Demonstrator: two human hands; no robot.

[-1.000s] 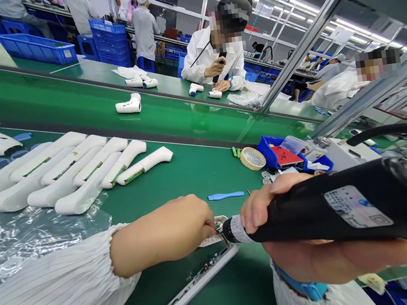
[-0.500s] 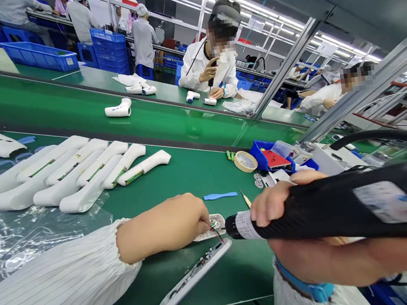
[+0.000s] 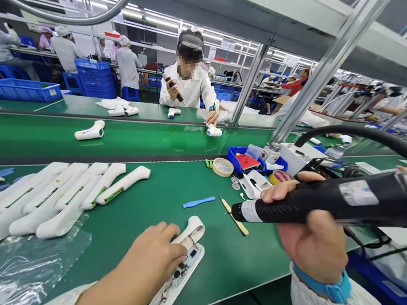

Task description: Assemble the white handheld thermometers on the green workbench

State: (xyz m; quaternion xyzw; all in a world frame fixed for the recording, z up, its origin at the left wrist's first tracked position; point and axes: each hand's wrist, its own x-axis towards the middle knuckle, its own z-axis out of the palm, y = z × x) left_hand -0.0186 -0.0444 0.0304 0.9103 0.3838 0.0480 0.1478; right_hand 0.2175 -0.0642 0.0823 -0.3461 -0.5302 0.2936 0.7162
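Observation:
My right hand [image 3: 314, 238] is wrapped round a black electric screwdriver [image 3: 341, 202] held level above the green mat, its tip pointing left and clear of the work. My left hand [image 3: 152, 259] rests with bent fingers on two white thermometer shell halves near the table's front edge. One open shell half [image 3: 171, 289] shows its circuit board; the other half [image 3: 191, 230] lies just behind it under my fingertips.
A row of several white thermometer housings [image 3: 55, 197] lies at left beside clear plastic film [image 3: 13, 277]. A blue spudger [image 3: 198, 202], a wooden stick [image 3: 234, 216], a tape roll [image 3: 223, 167] and a blue parts bin [image 3: 249, 159] sit mid-table. A person in white works across the green conveyor [image 3: 112, 139].
The screwdriver has lifted off and pulled back to the right from the shell. My left hand has slid down onto the shell halves. The camera view has tilted up and shifted.

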